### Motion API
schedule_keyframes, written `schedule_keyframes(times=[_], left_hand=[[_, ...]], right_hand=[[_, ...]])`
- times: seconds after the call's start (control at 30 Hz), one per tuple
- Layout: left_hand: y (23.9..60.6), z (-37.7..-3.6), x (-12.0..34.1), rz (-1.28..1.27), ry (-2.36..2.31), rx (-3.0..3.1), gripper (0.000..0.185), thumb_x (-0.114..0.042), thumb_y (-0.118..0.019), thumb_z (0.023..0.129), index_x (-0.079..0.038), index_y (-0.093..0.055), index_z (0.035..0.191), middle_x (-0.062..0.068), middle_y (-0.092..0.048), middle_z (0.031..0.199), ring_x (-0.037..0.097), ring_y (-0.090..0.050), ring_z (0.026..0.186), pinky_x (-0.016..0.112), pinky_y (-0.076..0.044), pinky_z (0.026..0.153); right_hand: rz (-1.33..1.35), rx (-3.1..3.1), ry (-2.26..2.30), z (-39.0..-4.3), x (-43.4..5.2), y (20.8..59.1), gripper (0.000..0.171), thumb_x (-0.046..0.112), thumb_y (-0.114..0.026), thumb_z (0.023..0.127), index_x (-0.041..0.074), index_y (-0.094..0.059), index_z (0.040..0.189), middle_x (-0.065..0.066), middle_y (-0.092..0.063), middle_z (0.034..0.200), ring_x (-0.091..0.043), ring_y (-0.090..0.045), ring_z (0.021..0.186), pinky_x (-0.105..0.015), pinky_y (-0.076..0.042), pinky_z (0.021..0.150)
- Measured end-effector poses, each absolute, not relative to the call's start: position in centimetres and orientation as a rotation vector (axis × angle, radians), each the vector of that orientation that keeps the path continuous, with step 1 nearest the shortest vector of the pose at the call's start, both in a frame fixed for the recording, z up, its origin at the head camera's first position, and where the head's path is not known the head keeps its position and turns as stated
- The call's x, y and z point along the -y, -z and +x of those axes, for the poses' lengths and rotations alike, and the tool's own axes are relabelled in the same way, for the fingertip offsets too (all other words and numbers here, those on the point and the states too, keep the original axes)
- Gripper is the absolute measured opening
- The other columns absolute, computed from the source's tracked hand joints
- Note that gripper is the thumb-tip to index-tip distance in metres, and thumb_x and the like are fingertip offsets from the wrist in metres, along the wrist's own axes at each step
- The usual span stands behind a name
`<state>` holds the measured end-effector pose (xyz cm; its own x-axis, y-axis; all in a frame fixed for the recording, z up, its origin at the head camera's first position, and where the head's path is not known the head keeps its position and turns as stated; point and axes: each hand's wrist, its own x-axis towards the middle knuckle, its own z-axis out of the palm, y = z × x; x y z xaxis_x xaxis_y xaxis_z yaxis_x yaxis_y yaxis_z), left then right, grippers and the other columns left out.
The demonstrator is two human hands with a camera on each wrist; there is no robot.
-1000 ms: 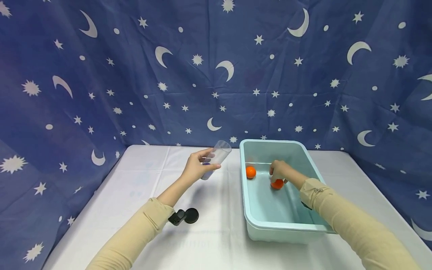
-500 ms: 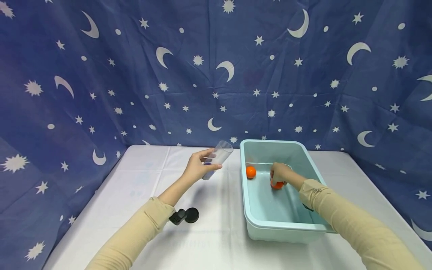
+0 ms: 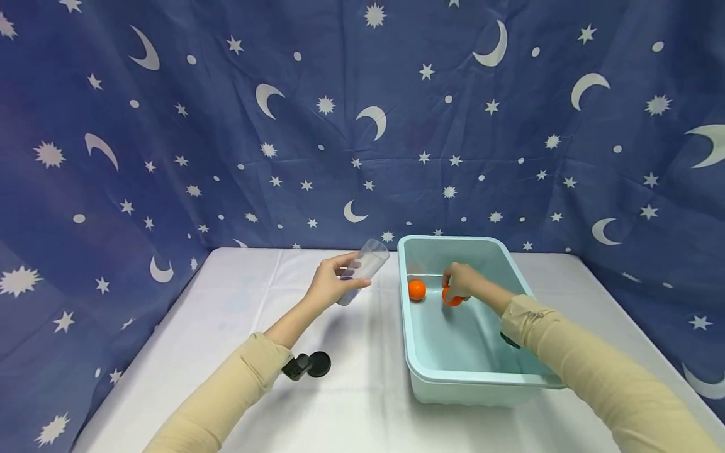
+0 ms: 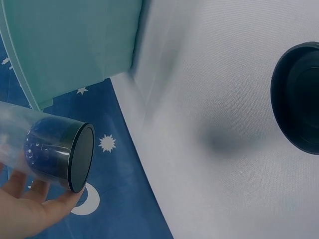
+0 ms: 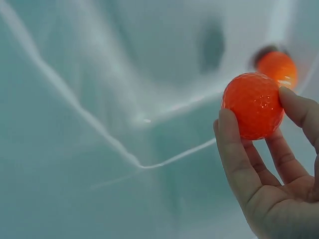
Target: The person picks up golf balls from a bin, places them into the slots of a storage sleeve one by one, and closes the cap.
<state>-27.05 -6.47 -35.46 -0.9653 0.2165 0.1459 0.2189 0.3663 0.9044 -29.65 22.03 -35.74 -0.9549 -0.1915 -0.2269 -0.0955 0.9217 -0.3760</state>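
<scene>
My left hand (image 3: 328,283) grips a clear plastic tube (image 3: 372,257), tilted with its open mouth up and toward the bin. A blue ball (image 4: 42,149) sits inside at the tube's black base, seen in the left wrist view. Inside the pale teal bin (image 3: 481,377), my right hand (image 3: 466,281) pinches an orange golf ball (image 5: 251,105) between thumb and fingertips. A second orange ball (image 3: 416,290) lies near the bin's left wall, and shows behind the held one in the right wrist view.
A round black lid (image 3: 320,364) lies on the white-covered table (image 3: 351,415), below the left wrist. The bin stands on the right half of the table. Behind hangs a blue curtain (image 3: 317,207) with moons and stars.
My right hand has shifted slightly left and up in the bin with the orange golf ball, closer to the other ball. The left hand keeps its hold on the tube. The head view has shifted slightly.
</scene>
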Motion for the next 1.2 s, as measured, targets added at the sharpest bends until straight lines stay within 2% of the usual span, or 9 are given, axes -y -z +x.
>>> schedule_keyframes(times=[0.23,0.43,0.57,0.73,0.97,1.2], left_hand=[[35.5,-27.0,6.9,-0.408,1.721,2.571,0.060,-0.013,-0.078,0.076,-0.008,-0.056,0.131,0.016,-0.065,0.120,0.033,-0.059,0.114,0.045,-0.051,0.091],[35.6,-27.1,6.8,-0.417,1.718,2.569,0.058,-0.011,-0.078,0.075,-0.007,-0.057,0.130,0.017,-0.065,0.119,0.035,-0.059,0.114,0.046,-0.051,0.091],[35.6,-27.0,6.6,-0.405,1.711,2.572,0.058,-0.011,-0.078,0.075,-0.008,-0.057,0.129,0.016,-0.066,0.118,0.033,-0.060,0.112,0.046,-0.051,0.090],[36.0,-26.8,6.3,-0.401,1.726,2.566,0.058,-0.011,-0.078,0.075,-0.008,-0.058,0.129,0.015,-0.066,0.117,0.031,-0.061,0.110,0.045,-0.052,0.089],[36.7,-26.7,6.3,-0.392,1.739,2.559,0.058,-0.011,-0.079,0.075,-0.009,-0.058,0.129,0.015,-0.066,0.117,0.031,-0.062,0.107,0.043,-0.053,0.087],[36.7,-26.7,6.3,-0.381,1.761,2.553,0.058,-0.012,-0.079,0.074,-0.009,-0.059,0.129,0.015,-0.066,0.117,0.034,-0.061,0.109,0.044,-0.052,0.088]], right_hand=[[-0.335,-2.818,0.683,-30.1,-21.0,34.1,0.021,-0.002,-0.069,0.072,-0.007,-0.063,0.091,-0.020,-0.064,0.084,-0.018,-0.056,0.056,-0.026,-0.053,0.052],[-0.374,-2.778,0.865,-30.3,-21.2,33.0,0.024,-0.003,-0.068,0.077,-0.012,-0.062,0.099,-0.025,-0.065,0.092,-0.019,-0.059,0.064,-0.026,-0.054,0.056],[-0.359,-2.749,0.981,-30.1,-21.2,32.5,0.029,-0.002,-0.066,0.080,-0.013,-0.060,0.106,-0.025,-0.064,0.095,-0.020,-0.061,0.071,-0.031,-0.057,0.064],[-0.278,-2.675,1.163,-29.4,-20.7,31.9,0.034,0.005,-0.066,0.084,-0.009,-0.059,0.114,-0.023,-0.060,0.105,-0.019,-0.062,0.077,-0.035,-0.058,0.073],[-0.298,-2.536,1.404,-28.0,-19.6,30.9,0.036,0.006,-0.063,0.087,-0.007,-0.055,0.119,-0.021,-0.057,0.112,-0.018,-0.064,0.083,-0.030,-0.058,0.075],[-0.260,-2.381,1.578,-27.2,-18.9,29.9,0.040,0.007,-0.063,0.088,-0.007,-0.051,0.125,-0.019,-0.057,0.118,-0.016,-0.062,0.093,-0.037,-0.056,0.083]])
